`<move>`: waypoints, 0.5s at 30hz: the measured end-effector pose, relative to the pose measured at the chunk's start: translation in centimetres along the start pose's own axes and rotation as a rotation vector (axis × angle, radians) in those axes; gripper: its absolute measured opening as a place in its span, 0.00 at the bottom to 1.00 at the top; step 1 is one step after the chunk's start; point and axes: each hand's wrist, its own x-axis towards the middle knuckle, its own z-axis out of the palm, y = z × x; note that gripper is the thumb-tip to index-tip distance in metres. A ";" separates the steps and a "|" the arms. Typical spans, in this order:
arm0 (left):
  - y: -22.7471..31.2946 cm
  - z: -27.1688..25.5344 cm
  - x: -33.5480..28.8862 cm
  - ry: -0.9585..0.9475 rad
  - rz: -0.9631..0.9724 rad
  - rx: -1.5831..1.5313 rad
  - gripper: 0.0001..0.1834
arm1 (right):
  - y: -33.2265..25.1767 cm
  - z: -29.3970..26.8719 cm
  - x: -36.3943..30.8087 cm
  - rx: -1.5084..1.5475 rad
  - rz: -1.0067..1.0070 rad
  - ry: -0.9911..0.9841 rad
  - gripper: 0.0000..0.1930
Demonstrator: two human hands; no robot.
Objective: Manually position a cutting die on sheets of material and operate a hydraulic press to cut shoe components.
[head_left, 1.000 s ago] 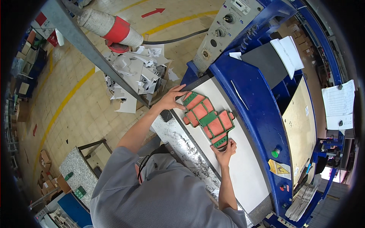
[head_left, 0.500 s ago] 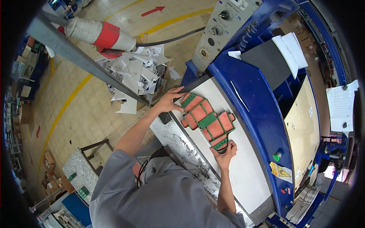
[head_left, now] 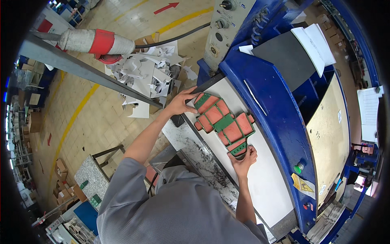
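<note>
The red and green block (head_left: 224, 123) lies flat on the long white sheet (head_left: 266, 191), right between your two hands. Its long way runs on a slant, from the top left down to the bottom right, much like the sheet's own long way. Your left hand (head_left: 178, 102) is at the top end. That grip is spread, thumb and fingers apart, with the thumb up against the block's corner. Your right hand (head_left: 243, 161) is at the bottom end. That grip is closed around the tip, thumb on one side and fingers on the other. So neither hand is nearer: each one has its own end. The big blue machine (head_left: 268, 87) sits just past the sheet, on your right, and its green button (head_left: 298, 167) is well apart from your right hand.
</note>
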 end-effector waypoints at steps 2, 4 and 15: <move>0.1 0.1 0.2 0.000 0.009 -0.019 0.46 | 0.2 -0.1 0.2 0.001 -0.013 0.011 0.45; 0.2 0.3 0.6 -0.002 0.027 -0.040 0.45 | 0.5 -0.2 0.5 -0.002 -0.025 0.030 0.45; 1.7 0.2 3.6 -0.037 0.010 0.079 0.50 | 2.6 -3.5 -0.1 0.040 -0.038 0.011 0.43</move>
